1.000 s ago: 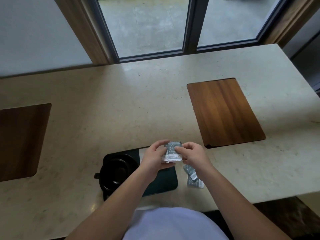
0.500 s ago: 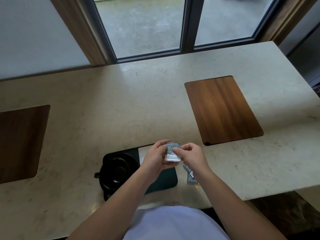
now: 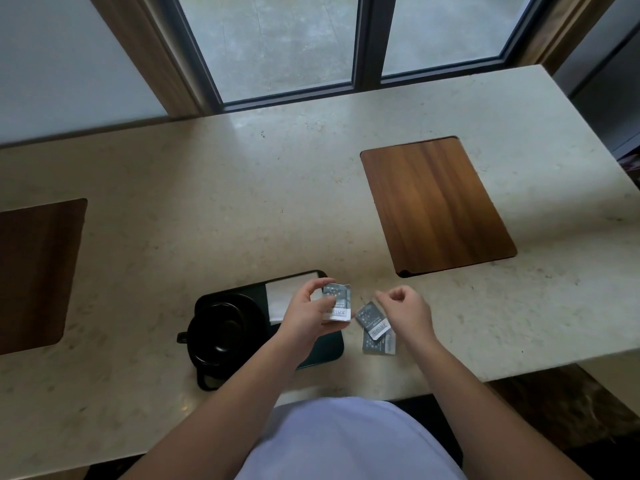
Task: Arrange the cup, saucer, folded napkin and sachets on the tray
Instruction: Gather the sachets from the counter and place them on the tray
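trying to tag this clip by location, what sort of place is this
Probably a hotel room or lounge counter by a window. A pale stone counter with inset wooden panels runs under the window, and a dark tray holds a black cup, napkin and branded sachets, hospitality style.

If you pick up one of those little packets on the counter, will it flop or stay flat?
Probably mostly flat: the sachet in the left hand stands upright, unsupported at the top. It looks thin, so likely very light and bendy. The loose sachets lie flat on the counter, so they may be fiddly to lift.
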